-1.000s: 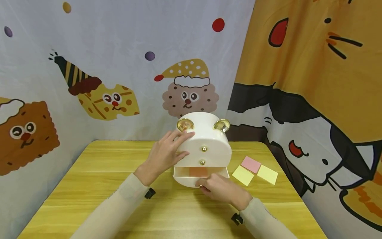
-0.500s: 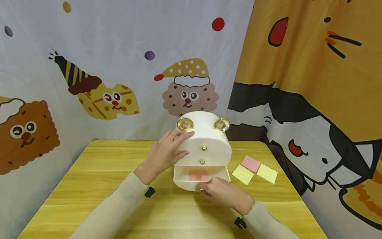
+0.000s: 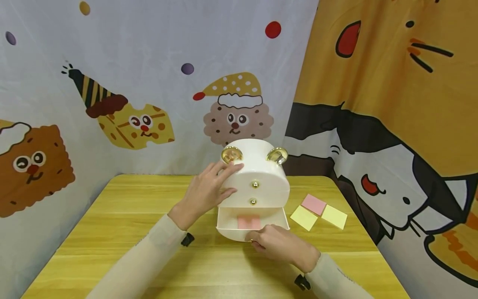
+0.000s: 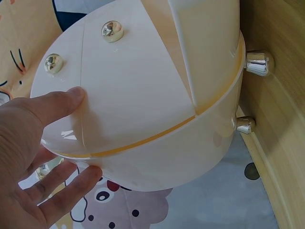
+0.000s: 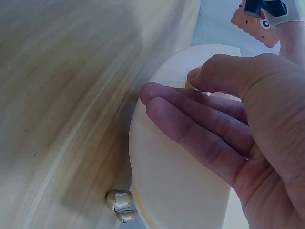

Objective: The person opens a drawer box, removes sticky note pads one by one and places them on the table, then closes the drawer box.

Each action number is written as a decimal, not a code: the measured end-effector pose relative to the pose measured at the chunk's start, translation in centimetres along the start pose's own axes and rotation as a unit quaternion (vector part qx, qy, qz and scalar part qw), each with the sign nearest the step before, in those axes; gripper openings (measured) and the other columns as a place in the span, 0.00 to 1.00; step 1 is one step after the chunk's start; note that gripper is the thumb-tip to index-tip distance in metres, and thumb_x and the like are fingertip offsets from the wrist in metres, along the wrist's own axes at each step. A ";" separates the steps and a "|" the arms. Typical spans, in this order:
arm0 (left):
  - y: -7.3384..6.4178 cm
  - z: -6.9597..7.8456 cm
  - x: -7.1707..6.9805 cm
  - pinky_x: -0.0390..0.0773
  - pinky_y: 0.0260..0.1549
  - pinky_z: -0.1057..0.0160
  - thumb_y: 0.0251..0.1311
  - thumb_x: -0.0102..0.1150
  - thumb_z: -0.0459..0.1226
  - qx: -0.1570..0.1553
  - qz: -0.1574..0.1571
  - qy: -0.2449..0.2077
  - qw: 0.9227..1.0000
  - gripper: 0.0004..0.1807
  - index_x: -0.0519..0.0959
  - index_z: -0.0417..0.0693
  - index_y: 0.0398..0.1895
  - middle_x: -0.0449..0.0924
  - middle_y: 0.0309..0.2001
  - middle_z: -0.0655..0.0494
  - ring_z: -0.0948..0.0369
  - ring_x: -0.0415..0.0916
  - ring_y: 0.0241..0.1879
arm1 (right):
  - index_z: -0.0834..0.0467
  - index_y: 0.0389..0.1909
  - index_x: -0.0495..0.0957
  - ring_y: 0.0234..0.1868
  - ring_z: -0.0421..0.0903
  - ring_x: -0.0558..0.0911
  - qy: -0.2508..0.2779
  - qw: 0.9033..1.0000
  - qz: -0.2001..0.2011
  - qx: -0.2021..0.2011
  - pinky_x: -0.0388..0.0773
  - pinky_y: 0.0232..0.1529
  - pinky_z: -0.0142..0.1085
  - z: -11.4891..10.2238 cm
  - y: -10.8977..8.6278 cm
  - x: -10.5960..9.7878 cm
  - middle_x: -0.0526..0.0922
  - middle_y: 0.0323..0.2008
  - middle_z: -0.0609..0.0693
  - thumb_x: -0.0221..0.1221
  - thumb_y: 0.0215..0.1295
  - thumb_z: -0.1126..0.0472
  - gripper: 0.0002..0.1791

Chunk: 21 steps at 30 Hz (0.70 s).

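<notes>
White and glossy, a rounded cabinet [image 3: 270, 191] stands on the yellow wood-grain table [image 3: 149, 257], towards its far edge, with two gold ears [image 3: 277, 156] on its curved top. Its bottom drawer [image 3: 228, 220] stands out towards the person, and pink paper [image 3: 248, 222] lies inside on the drawer's floor. The right hand [image 3: 278, 245] pinches the drawer's gold knob [image 5: 190, 86], thumb and index finger clamped together on it, while the other fingers lie across the drawer front. On the cabinet's left side, the left hand [image 3: 203, 191] rests with thumb and fingers spread well apart: the left wrist view shows the thumb [image 4: 62, 106] against the front face and fingertips touching the curved side. Two more gold knobs, an upper one [image 3: 255, 185] and a lower one [image 3: 253, 202], sit on the front above the drawer. Near the cabinet's right side, one pink note [image 3: 313, 204] and two yellow notes [image 3: 304, 218] lie close together on the table. Behind hangs pale cloth [image 3: 149, 37] printed with cartoon snacks; orange cloth [image 3: 396, 91] hangs at right.
</notes>
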<state>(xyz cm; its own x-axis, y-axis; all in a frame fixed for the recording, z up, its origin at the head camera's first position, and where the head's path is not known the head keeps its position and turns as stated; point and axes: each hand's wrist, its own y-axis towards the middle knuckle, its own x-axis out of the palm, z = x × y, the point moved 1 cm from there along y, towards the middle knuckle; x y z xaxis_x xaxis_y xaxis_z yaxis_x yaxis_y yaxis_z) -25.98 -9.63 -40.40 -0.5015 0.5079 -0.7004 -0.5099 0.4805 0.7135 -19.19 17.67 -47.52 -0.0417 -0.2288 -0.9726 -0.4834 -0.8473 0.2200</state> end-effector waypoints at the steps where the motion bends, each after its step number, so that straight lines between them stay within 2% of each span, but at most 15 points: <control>1: 0.0 0.0 0.0 0.79 0.20 0.65 0.65 0.90 0.48 0.000 0.000 0.000 1.000 0.44 0.80 0.63 0.83 0.86 0.59 0.54 0.54 0.83 0.45 | 0.52 0.47 0.90 0.25 0.25 0.65 -0.001 1.000 0.000 -0.002 0.65 0.27 0.16 0.0 0.0 0.0 0.82 0.25 0.36 0.72 0.71 0.73 0.13; 10: 0.1 -0.1 0.2 0.80 0.21 0.64 0.66 0.89 0.49 -0.004 -0.010 0.001 1.000 0.43 0.79 0.64 0.83 0.86 0.59 0.53 0.55 0.82 0.45 | 0.50 0.41 0.86 0.25 0.24 0.64 -0.017 1.000 0.004 -0.014 0.63 0.25 0.15 -0.3 -0.5 0.1 0.78 0.23 0.34 0.73 0.71 0.70 0.11; 21: 0.1 0.0 0.1 0.81 0.20 0.63 0.63 0.91 0.48 -0.001 0.002 0.000 1.000 0.44 0.80 0.63 0.82 0.86 0.59 0.54 0.54 0.82 0.44 | 0.50 0.43 0.86 0.23 0.26 0.65 -0.042 0.998 0.030 -0.042 0.64 0.24 0.17 -1.1 -1.3 -0.4 0.78 0.23 0.35 0.74 0.68 0.71 0.13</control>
<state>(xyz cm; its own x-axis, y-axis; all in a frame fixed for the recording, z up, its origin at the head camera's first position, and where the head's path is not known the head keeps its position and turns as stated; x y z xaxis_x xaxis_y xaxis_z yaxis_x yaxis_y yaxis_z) -26.11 -9.57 -40.38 -0.5033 0.5092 -0.6981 -0.5095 0.4776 0.7157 -17.58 18.32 -47.34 -0.1424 -0.2422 -0.9597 -0.4039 -0.8710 0.2798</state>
